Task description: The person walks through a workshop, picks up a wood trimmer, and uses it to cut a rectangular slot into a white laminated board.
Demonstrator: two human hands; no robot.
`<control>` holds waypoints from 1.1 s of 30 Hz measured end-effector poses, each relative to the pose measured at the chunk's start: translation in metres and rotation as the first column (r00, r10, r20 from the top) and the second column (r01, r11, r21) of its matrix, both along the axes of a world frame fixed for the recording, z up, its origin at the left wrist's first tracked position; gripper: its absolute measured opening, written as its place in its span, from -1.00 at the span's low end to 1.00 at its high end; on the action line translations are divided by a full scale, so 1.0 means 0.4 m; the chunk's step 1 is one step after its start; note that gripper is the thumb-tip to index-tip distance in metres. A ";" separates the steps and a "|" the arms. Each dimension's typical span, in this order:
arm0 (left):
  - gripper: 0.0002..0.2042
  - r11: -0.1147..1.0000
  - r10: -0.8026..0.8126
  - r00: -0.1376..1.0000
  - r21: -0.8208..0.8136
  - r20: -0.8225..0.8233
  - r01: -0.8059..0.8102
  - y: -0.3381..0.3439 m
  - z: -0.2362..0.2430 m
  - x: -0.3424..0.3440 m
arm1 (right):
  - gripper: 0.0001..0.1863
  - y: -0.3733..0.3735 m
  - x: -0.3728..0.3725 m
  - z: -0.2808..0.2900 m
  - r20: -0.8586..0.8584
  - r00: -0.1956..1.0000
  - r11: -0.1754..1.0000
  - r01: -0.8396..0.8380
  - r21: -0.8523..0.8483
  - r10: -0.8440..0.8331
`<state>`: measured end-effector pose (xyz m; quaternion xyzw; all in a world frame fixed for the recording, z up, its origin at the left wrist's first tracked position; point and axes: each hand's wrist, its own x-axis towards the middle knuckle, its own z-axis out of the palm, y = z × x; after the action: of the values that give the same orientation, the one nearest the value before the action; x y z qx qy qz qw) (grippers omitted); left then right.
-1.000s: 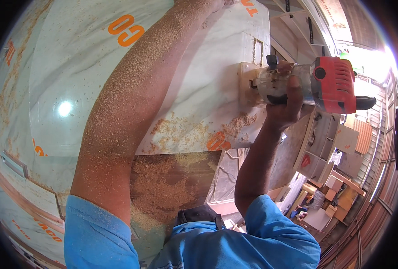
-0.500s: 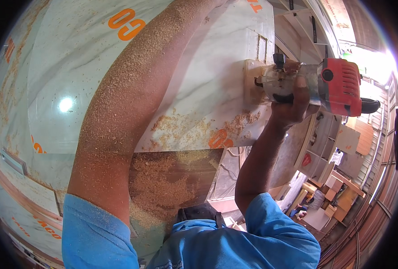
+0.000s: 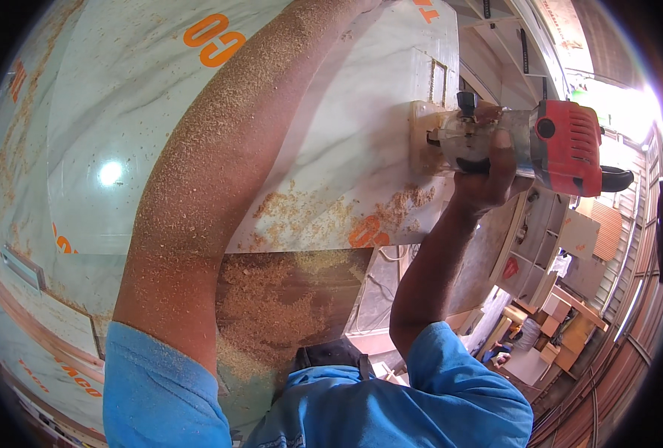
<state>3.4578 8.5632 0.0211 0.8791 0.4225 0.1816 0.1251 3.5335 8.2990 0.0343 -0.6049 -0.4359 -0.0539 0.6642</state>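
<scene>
My right hand (image 3: 492, 175) is wrapped round the body of a red and silver trim router (image 3: 573, 142). The router's base plate rests on the right edge of a glossy white marble-patterned panel (image 3: 361, 127), just nearer than a narrow rectangular cutout (image 3: 439, 81). Across the panel stretches my left forearm (image 3: 219, 142), dusted with wood shavings. Its hand lies at the top edge of the picture, almost wholly cut off, so its fingers are hidden. The router bit cannot be seen.
Loose sawdust (image 3: 272, 295) covers a brown board in front of the panel and part of the panel itself. Open cabinet frames (image 3: 496, 45) stand beyond the right edge. Wood offcuts (image 3: 559, 321) are piled at the lower right.
</scene>
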 end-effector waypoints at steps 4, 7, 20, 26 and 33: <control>-0.15 0.999 -0.001 0.997 0.045 0.082 -0.002 0.001 -0.022 -0.002 | -0.63 0.012 -0.027 0.006 0.508 0.809 0.912 0.397 -0.106 -0.294; -0.15 0.999 -0.009 0.998 0.041 0.067 0.006 0.003 -0.026 0.000 | -0.64 0.020 -0.028 0.014 0.253 0.941 0.964 0.254 -0.086 -0.225; -0.16 0.999 -0.001 1.000 0.034 0.008 0.000 -0.013 -0.004 -0.010 | -0.59 0.037 -0.046 0.041 -0.062 0.998 1.000 0.002 0.013 -0.001; -0.15 0.999 -0.008 0.998 -0.035 -0.056 0.006 0.003 0.004 -0.002 | -0.58 0.019 -0.024 0.020 0.024 0.998 0.999 0.051 0.011 -0.052; -0.15 1.000 -0.004 0.999 0.009 -0.042 0.004 0.011 -0.008 0.005 | -0.54 0.023 -0.018 0.021 -0.086 0.996 0.998 -0.030 0.055 0.034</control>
<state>3.4597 8.5674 0.0180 0.8841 0.4225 0.1650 0.1127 3.5265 8.3084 0.0428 -0.5816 -0.4148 -0.0287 0.6991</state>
